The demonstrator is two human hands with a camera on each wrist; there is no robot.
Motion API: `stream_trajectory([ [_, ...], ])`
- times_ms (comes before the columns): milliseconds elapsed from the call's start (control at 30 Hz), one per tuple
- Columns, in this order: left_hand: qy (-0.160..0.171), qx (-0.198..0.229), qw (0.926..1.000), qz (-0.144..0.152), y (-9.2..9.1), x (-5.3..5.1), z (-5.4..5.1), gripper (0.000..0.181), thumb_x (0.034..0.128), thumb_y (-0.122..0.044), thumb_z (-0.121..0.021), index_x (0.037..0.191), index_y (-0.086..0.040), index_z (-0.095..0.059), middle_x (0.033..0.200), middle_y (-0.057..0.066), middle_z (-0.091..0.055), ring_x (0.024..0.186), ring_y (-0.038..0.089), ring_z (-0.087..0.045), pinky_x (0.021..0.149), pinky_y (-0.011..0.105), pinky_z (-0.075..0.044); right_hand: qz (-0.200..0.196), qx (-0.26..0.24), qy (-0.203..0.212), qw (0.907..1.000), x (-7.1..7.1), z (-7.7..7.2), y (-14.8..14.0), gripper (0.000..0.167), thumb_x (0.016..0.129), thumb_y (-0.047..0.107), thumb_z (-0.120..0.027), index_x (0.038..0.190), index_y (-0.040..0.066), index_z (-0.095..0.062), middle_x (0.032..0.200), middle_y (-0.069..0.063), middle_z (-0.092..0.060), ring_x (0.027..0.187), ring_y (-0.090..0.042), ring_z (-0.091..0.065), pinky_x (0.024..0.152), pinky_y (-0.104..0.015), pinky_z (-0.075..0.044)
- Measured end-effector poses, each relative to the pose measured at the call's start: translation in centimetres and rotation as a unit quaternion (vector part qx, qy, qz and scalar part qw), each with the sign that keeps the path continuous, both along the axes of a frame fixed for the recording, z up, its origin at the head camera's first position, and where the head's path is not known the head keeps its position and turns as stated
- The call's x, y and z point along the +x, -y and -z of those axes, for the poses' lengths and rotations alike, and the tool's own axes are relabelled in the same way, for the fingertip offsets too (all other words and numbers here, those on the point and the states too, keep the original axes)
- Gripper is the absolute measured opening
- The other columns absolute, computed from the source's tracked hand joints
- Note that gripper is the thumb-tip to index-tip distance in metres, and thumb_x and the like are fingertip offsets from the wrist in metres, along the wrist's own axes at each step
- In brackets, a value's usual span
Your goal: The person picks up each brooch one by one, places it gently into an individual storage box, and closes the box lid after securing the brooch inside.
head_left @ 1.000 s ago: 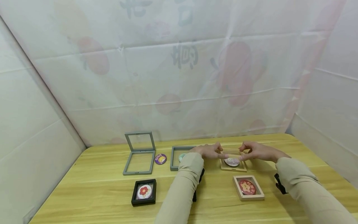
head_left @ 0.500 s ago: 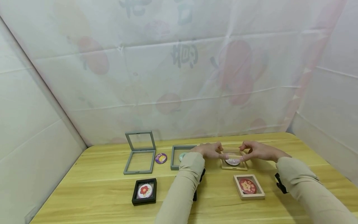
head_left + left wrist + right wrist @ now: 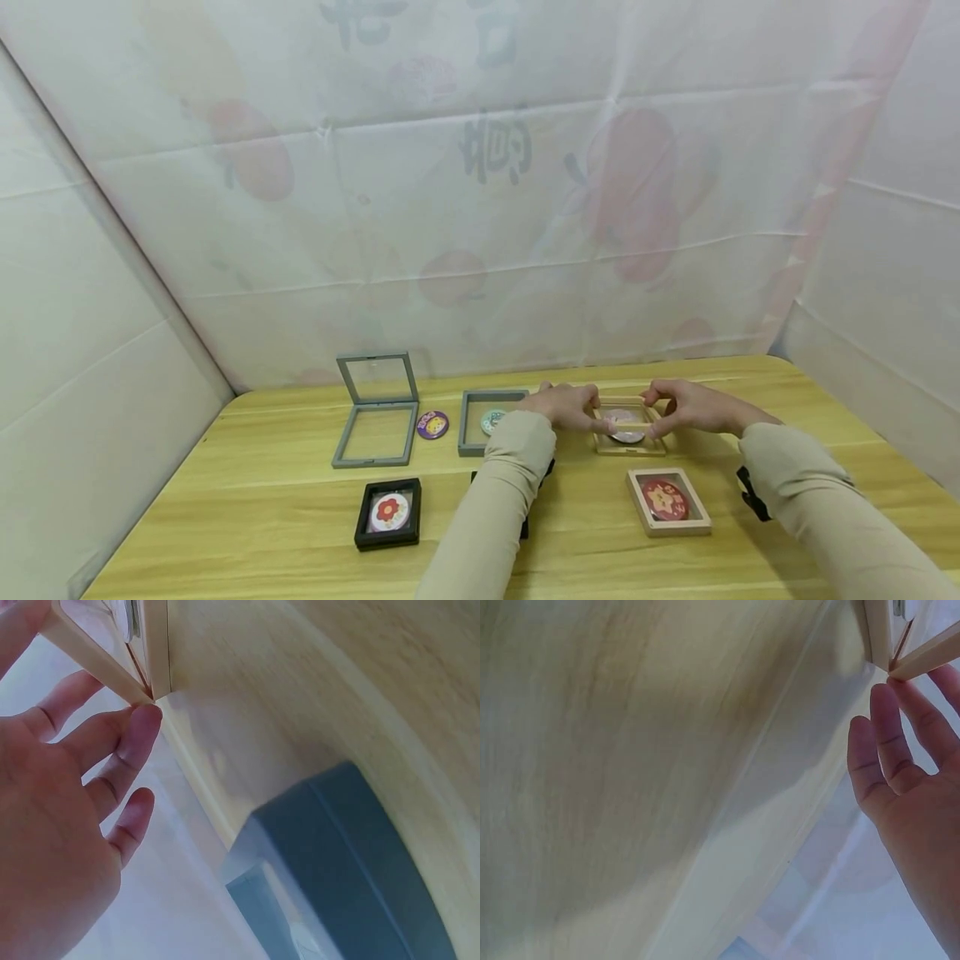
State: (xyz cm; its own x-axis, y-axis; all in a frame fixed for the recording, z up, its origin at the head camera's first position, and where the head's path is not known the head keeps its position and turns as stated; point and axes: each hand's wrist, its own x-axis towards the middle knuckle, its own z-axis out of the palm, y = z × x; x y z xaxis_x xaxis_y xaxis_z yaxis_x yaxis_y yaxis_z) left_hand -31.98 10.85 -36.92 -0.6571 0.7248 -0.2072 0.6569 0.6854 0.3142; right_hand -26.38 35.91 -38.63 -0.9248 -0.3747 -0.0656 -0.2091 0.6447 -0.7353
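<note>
A light wooden-coloured display frame (image 3: 632, 452) lies at the back right of the table, its hinged lid partly lowered over the base. Inside is a round pale pinkish badge (image 3: 621, 414), seen through the clear film. My left hand (image 3: 564, 407) pinches the lid's left side between thumb and fingers. On the opposite side my right hand (image 3: 693, 406) holds the lid in the same way. In the left wrist view, the lid (image 3: 97, 660) stands at an angle to the base, fingertips near the hinge corner. The right wrist view shows fingertips by the other hinge corner.
A grey frame (image 3: 462, 421) with a green badge sits beside my left wrist. Farther left are an open grey frame (image 3: 372, 460) and a purple badge (image 3: 432, 425). Nearer stand a black frame (image 3: 386, 540) and a closed beige frame (image 3: 678, 528). A cloth wall (image 3: 480, 333) backs the table.
The lid has tilted down toward the base, and its front edge has come lower and nearer, with both hands still holding it. The left hand has shifted slightly right.
</note>
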Motion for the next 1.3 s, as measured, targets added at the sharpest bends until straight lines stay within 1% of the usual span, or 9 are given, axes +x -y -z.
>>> stream_trajectory([
  [200, -0.012, -0.009, 0.9999, -0.005, -0.27, 0.10, 0.00, 0.048, 0.0946, -0.060, -0.062, 0.127, -0.025, -0.059, 0.117, -0.008, -0.067, 0.107, 0.009, -0.060, 0.104, 0.034, -0.034, -0.001, -0.002, -0.006, 1.0000, 0.12, 0.11, -0.10, 0.039, 0.085, 0.018, -0.081, 0.107, -0.001, -0.055, 0.131, -0.035, -0.051, 0.082, -0.022, -0.061, 0.072, -0.033, -0.049],
  [333, -0.019, -0.011, 0.9997, -0.007, -0.41, 0.14, 0.14, 0.049, 0.0932, -0.061, -0.064, 0.127, -0.026, -0.059, 0.117, -0.009, -0.067, 0.108, 0.009, -0.060, 0.103, 0.033, -0.035, -0.004, 0.002, -0.017, 0.9998, 0.05, 0.25, -0.06, 0.041, 0.083, 0.019, -0.084, 0.104, -0.001, -0.055, 0.123, -0.029, -0.055, 0.076, -0.022, -0.060, 0.068, -0.031, -0.048],
  [500, -0.027, -0.012, 0.9995, -0.004, -0.50, 0.16, 0.18, 0.051, 0.0914, -0.062, -0.066, 0.126, -0.025, -0.060, 0.112, -0.010, -0.068, 0.106, 0.008, -0.061, 0.103, 0.033, -0.035, 0.002, 0.010, -0.026, 0.9996, 0.01, 0.35, -0.03, 0.042, 0.080, 0.019, -0.085, 0.102, 0.000, -0.055, 0.114, -0.019, -0.055, 0.071, -0.019, -0.056, 0.063, -0.028, -0.045],
  [700, -0.027, -0.011, 0.9995, -0.014, -0.50, 0.40, 0.29, 0.051, 0.0897, -0.063, -0.067, 0.125, -0.027, -0.061, 0.113, -0.010, -0.067, 0.107, 0.012, -0.057, 0.096, 0.034, -0.040, 0.005, 0.011, -0.023, 0.9997, 0.26, 0.29, 0.03, 0.041, 0.080, 0.018, -0.086, 0.102, 0.001, -0.055, 0.114, -0.017, -0.057, 0.069, -0.018, -0.055, 0.062, -0.028, -0.043],
  [767, -0.027, -0.012, 0.9994, -0.020, -0.50, 0.46, 0.30, 0.050, 0.0892, -0.063, -0.068, 0.124, -0.028, -0.061, 0.111, -0.010, -0.067, 0.106, 0.014, -0.056, 0.093, 0.035, -0.041, 0.005, 0.012, -0.023, 0.9996, 0.30, 0.25, 0.13, 0.041, 0.079, 0.018, -0.086, 0.101, 0.001, -0.055, 0.109, -0.015, -0.058, 0.067, -0.016, -0.052, 0.060, -0.027, -0.042],
  [933, -0.028, -0.012, 0.9992, -0.026, -0.49, 0.61, 0.24, 0.047, 0.0886, -0.061, -0.070, 0.121, -0.027, -0.061, 0.102, -0.012, -0.066, 0.100, 0.011, -0.056, 0.091, 0.032, -0.040, 0.009, 0.021, -0.025, 0.9994, 0.37, 0.17, 0.41, 0.043, 0.077, 0.019, -0.087, 0.100, 0.002, -0.056, 0.094, -0.007, -0.056, 0.065, -0.014, -0.049, 0.058, -0.026, -0.039],
  [1100, -0.028, -0.009, 0.9990, -0.033, -0.46, 0.73, 0.20, 0.047, 0.0877, -0.060, -0.072, 0.119, -0.027, -0.061, 0.099, -0.012, -0.065, 0.098, 0.010, -0.055, 0.090, 0.032, -0.040, 0.018, 0.028, -0.025, 0.9991, 0.49, 0.16, 0.58, 0.044, 0.076, 0.020, -0.087, 0.100, 0.003, -0.056, 0.094, -0.006, -0.056, 0.067, -0.016, -0.050, 0.059, -0.027, -0.040],
  [1200, -0.037, -0.012, 0.9989, -0.028, -0.54, 0.77, 0.24, 0.047, 0.0873, -0.060, -0.072, 0.118, -0.026, -0.061, 0.097, -0.012, -0.065, 0.096, 0.009, -0.056, 0.091, 0.031, -0.039, 0.024, 0.034, -0.021, 0.9989, 0.60, 0.19, 0.59, 0.045, 0.076, 0.021, -0.088, 0.101, 0.004, -0.055, 0.095, -0.006, -0.056, 0.069, -0.017, -0.051, 0.060, -0.028, -0.041],
  [1300, -0.048, -0.016, 0.9986, -0.019, -0.60, 0.77, 0.30, 0.048, 0.0873, -0.060, -0.072, 0.118, -0.025, -0.061, 0.096, -0.012, -0.065, 0.094, 0.007, -0.058, 0.092, 0.029, -0.038, 0.026, 0.038, -0.020, 0.9987, 0.63, 0.22, 0.60, 0.047, 0.076, 0.023, -0.088, 0.102, 0.004, -0.055, 0.091, -0.005, -0.056, 0.069, -0.017, -0.052, 0.060, -0.028, -0.041],
])
